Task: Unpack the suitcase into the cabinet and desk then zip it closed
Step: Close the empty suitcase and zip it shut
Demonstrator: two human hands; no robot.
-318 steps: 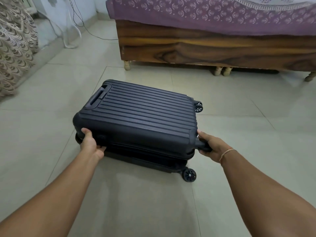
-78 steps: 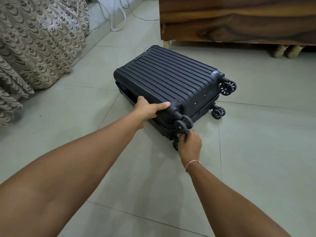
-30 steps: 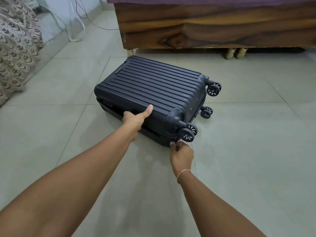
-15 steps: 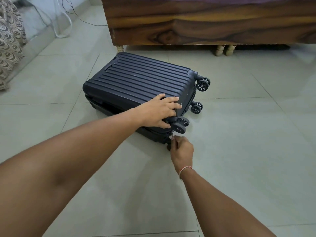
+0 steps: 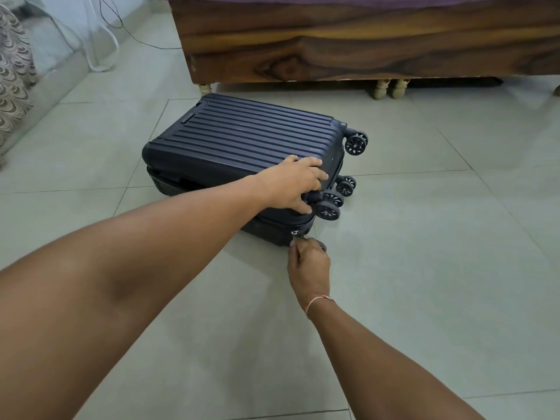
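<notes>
A dark navy ribbed hard-shell suitcase (image 5: 242, 140) lies flat on the tiled floor, its wheels (image 5: 328, 204) pointing right. The two shells sit together, with a gap showing along the near left side. My left hand (image 5: 291, 183) presses down flat on the near right corner of the top shell, fingers spread over the edge by a wheel. My right hand (image 5: 307, 262) is just below that corner, fingers pinched on the small metal zipper pull (image 5: 294, 233) at the seam. The lower front wheel is mostly hidden behind my right hand.
A wooden bed frame (image 5: 348, 50) with turned legs stands right behind the suitcase. A patterned curtain (image 5: 13, 74) hangs at the far left, with white cables (image 5: 103, 47) on the floor by the wall. Pale floor tiles (image 5: 424, 268) surround the case.
The suitcase has been turned since ten seconds ago. My left hand moved from the front edge onto the top corner by the wheel. My right hand stays pinched at the corner seam.
</notes>
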